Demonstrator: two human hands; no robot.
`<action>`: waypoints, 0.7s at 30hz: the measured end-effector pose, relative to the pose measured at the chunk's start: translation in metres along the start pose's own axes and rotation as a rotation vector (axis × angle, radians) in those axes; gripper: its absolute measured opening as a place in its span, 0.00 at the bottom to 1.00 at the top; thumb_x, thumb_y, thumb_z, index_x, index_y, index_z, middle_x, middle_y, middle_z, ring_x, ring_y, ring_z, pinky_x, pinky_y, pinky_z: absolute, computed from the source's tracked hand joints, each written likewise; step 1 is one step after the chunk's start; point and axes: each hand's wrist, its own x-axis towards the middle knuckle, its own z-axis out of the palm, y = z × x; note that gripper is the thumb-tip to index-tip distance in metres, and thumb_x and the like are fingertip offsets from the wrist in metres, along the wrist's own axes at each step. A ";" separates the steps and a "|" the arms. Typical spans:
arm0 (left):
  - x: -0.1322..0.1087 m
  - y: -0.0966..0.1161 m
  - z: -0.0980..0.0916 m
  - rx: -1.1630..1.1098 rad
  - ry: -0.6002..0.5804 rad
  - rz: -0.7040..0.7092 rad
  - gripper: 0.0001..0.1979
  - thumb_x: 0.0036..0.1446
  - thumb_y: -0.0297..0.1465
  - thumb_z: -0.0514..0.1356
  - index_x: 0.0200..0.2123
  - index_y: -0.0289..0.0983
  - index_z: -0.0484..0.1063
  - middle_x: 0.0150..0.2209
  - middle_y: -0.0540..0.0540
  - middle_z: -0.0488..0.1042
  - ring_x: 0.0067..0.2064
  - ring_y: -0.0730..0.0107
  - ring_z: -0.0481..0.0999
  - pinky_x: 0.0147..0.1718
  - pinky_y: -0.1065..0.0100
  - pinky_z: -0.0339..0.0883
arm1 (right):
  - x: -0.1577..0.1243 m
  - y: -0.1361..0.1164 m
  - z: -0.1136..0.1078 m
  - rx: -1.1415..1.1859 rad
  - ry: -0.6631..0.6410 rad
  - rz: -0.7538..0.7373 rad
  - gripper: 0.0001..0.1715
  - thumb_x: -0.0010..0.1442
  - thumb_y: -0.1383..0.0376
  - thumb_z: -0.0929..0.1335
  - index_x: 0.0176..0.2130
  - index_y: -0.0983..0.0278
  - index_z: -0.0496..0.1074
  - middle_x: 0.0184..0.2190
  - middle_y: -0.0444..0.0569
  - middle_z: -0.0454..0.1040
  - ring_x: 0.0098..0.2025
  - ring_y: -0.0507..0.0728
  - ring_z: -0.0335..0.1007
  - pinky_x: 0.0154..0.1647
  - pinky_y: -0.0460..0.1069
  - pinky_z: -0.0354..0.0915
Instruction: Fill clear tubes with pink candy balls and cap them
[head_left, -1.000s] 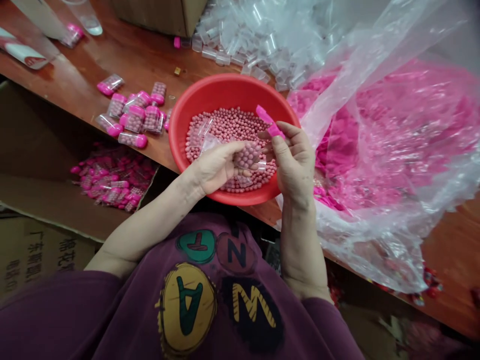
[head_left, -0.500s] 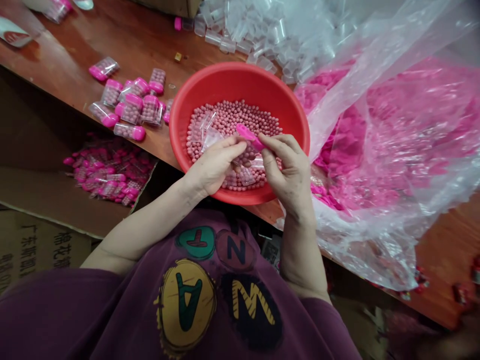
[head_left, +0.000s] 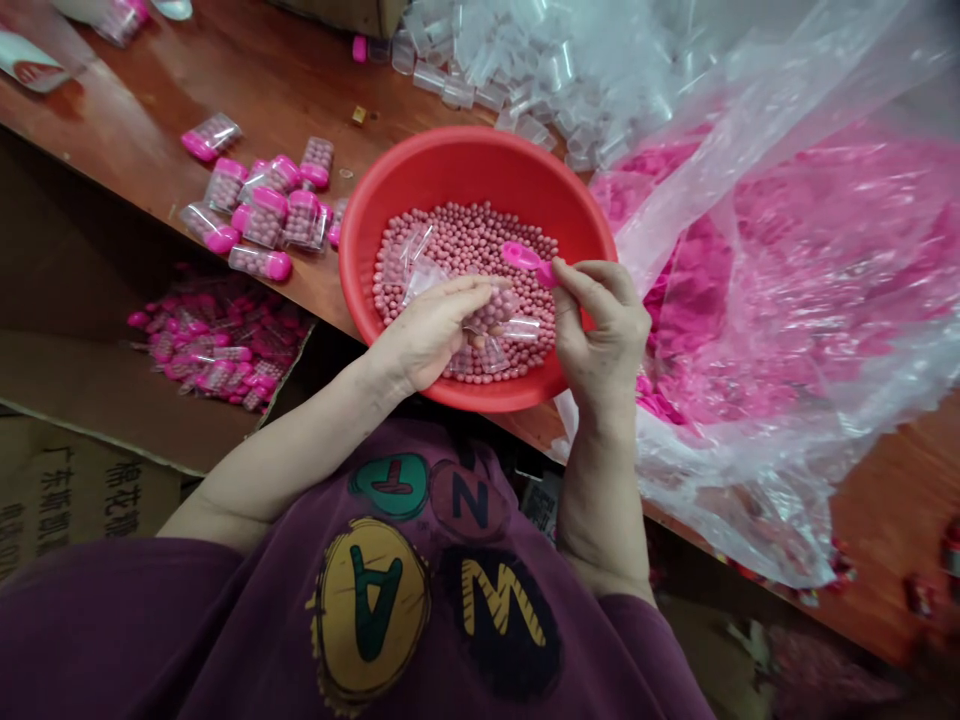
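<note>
A red bowl (head_left: 442, 165) full of small pink beads (head_left: 472, 235) stands at the table's near edge. Over its near side my left hand (head_left: 431, 330) is closed on a clear container (head_left: 499, 310) filled with beads. My right hand (head_left: 604, 330) pinches a pink cap (head_left: 525, 260) just to the right of and above that container, apart from it. Two or three clear empty containers (head_left: 416, 265) lie on the beads in the bowl.
Filled pink-capped containers (head_left: 259, 205) lie left of the bowl. More fill a cardboard box (head_left: 217, 345) below the table edge. A big clear plastic bag of pink caps (head_left: 787, 280) spreads on the right. Empty clear containers (head_left: 525, 70) are heaped behind the bowl.
My right hand brought the pink cap down against the container in my left hand, then drew it back to the right and up a little. The camera shifted slightly.
</note>
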 end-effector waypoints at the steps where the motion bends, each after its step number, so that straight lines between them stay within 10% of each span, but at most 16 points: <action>1: 0.000 0.000 0.000 0.000 -0.001 -0.007 0.08 0.72 0.26 0.61 0.44 0.34 0.82 0.36 0.46 0.80 0.33 0.73 0.76 0.29 0.71 0.62 | 0.000 -0.006 0.003 0.075 0.024 0.045 0.15 0.79 0.58 0.70 0.60 0.45 0.83 0.53 0.50 0.85 0.54 0.63 0.80 0.59 0.65 0.80; 21: -0.005 -0.007 0.001 0.124 -0.050 0.112 0.10 0.73 0.20 0.60 0.38 0.34 0.78 0.33 0.52 0.74 0.28 0.81 0.70 0.26 0.77 0.61 | -0.004 -0.035 0.018 0.360 -0.058 0.162 0.09 0.74 0.58 0.75 0.51 0.55 0.86 0.45 0.45 0.88 0.44 0.55 0.84 0.50 0.53 0.80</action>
